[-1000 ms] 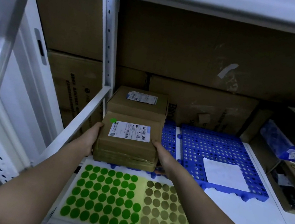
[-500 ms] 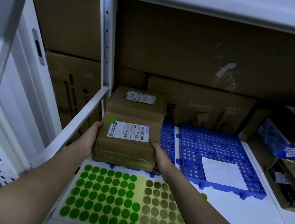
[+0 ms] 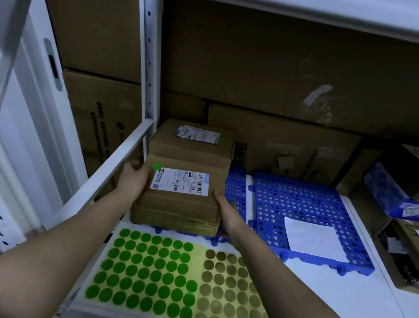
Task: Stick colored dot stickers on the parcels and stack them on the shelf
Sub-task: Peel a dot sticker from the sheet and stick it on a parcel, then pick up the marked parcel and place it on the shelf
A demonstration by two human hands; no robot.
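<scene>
A brown cardboard parcel [image 3: 180,207] with a white shipping label and a green dot sticker [image 3: 156,167] on its top sits at the left end of the shelf, on the blue perforated mat [image 3: 306,204]. My left hand [image 3: 133,177] grips its left side and my right hand [image 3: 227,209] grips its right side. Right behind it stands a second brown parcel [image 3: 194,142] with a label. In front lies a sheet of green dot stickers [image 3: 148,274] beside a sheet of olive dot stickers [image 3: 231,300].
A white shelf post [image 3: 147,58] and slanted rail [image 3: 104,176] stand just left of the parcels. Large cardboard boxes [image 3: 288,69] fill the back. More parcels, one blue [image 3: 398,195], pile up at the right. A white paper [image 3: 314,239] lies on the mat.
The parcel and both hands stay almost where they were; the view has only shifted slightly.
</scene>
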